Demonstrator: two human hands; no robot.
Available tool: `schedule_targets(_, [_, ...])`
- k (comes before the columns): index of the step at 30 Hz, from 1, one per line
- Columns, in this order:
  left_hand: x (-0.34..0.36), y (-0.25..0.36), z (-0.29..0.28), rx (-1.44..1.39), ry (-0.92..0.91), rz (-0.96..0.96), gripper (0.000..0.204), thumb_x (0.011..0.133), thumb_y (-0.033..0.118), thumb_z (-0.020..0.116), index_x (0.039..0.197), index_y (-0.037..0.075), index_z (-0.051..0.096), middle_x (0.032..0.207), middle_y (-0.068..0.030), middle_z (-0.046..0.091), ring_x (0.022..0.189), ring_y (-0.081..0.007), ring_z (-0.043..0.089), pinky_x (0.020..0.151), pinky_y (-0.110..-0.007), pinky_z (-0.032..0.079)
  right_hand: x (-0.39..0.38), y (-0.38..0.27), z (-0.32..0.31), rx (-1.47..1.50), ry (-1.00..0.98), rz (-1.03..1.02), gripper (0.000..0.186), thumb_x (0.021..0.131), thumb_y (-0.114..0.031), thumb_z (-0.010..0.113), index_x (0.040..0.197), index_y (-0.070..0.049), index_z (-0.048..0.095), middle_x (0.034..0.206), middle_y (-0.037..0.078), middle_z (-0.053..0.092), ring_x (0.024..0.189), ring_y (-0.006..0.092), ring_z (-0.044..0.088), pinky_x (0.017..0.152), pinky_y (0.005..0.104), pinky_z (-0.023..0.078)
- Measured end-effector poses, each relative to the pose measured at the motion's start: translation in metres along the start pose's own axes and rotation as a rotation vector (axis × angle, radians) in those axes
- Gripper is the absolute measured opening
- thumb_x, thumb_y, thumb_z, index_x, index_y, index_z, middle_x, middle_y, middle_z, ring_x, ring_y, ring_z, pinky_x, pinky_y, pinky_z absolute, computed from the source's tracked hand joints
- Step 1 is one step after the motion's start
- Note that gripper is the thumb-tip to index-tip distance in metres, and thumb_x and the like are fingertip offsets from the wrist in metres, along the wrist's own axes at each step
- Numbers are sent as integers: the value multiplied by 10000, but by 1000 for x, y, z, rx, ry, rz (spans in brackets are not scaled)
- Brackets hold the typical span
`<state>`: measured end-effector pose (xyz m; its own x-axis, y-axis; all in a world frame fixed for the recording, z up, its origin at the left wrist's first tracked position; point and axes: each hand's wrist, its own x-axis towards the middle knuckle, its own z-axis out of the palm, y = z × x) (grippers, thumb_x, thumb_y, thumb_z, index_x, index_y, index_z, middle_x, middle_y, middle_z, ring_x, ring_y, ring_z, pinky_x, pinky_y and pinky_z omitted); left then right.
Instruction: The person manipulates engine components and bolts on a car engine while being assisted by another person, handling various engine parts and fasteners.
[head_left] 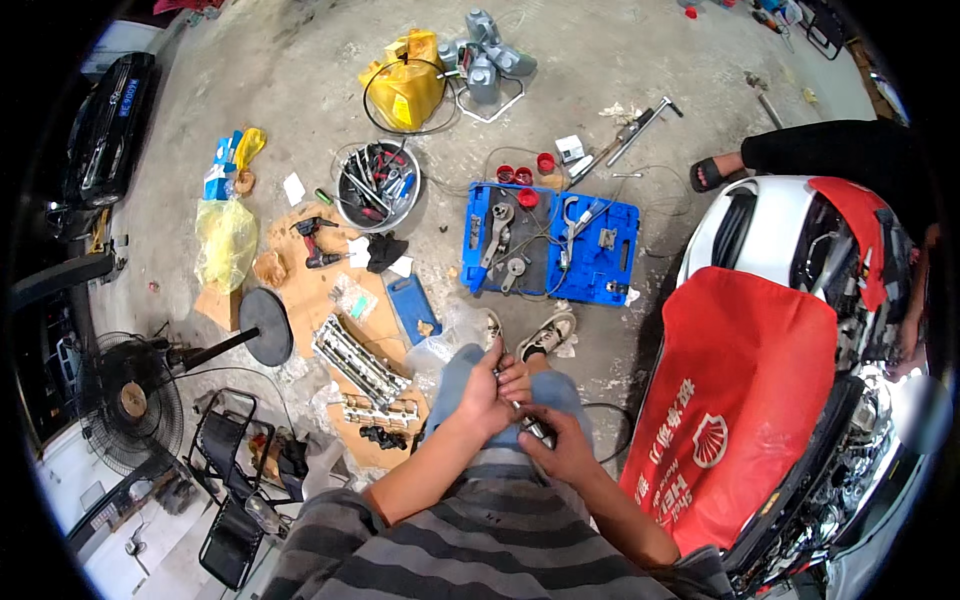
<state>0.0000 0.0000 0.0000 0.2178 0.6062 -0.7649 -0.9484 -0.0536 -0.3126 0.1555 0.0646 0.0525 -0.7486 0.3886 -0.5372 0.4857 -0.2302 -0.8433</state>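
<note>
In front of my lap, both of my hands hold a slim metal tool (538, 431) with a shiny cylindrical end, resembling a socket on an extension bar. My left hand (488, 398) is closed round its upper part, which the fingers largely hide. The cylindrical end sits in the grip of my right hand (562, 448), thumb and fingers pressed to it. Beyond my shoes lies an opened blue tool case (625, 245) with metal pullers and fittings. To the left, a metal engine part (358, 360), long and framed, rests on cardboard (300, 265).
A metal basin (410, 212) of hand tools stands ahead, near a cordless drill (318, 245). At right is a car with a red cover (740, 400); another person's sandalled foot (712, 172) is beside it. Left are a fan (130, 400) and a black folding chair (235, 530).
</note>
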Motion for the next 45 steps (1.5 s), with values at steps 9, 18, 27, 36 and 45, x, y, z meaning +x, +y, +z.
schedule_targets(9, [86,96,-34,38,383,299,332,977,414,473,829,118,458,635,26,361,551,-111,339,517,-262,319,130,68,10,4,-84,82,277,800,-81,622,1067,-14,647,689,70,608,575,91,493,571,259,430])
schedule_targets(18, [215,274,-181,847,536,525,361,934,341,559,1007,-11,598,873,-112,649,814,-221,612,752,-372,486,262,146,68,-194,118,256,227,798,-78,616,1000,24,641,763,77,614,676,131,554,644,268,446])
schedule_targets(27, [289,611,-307,1877,1139,908,254,810,173,608,974,-19,584,992,-232,588,969,-411,537,881,-489,413,370,225,178,-100,262,446,192,825,-44,601,1004,11,642,680,-31,528,572,50,434,498,199,326])
schedule_targets(36, [386,728,-290,2284,1018,1233,169,761,150,627,914,79,646,989,-120,541,986,-303,494,821,-406,413,433,251,219,-876,-1,321,219,842,-8,561,1054,14,612,691,10,561,613,76,527,560,230,421])
schedule_targets(45, [407,745,-305,2803,679,1112,307,782,97,565,1083,126,619,1040,-34,579,1004,-224,508,816,-340,407,468,242,200,-152,201,924,251,822,-26,558,1063,19,615,746,52,581,705,103,537,623,243,427])
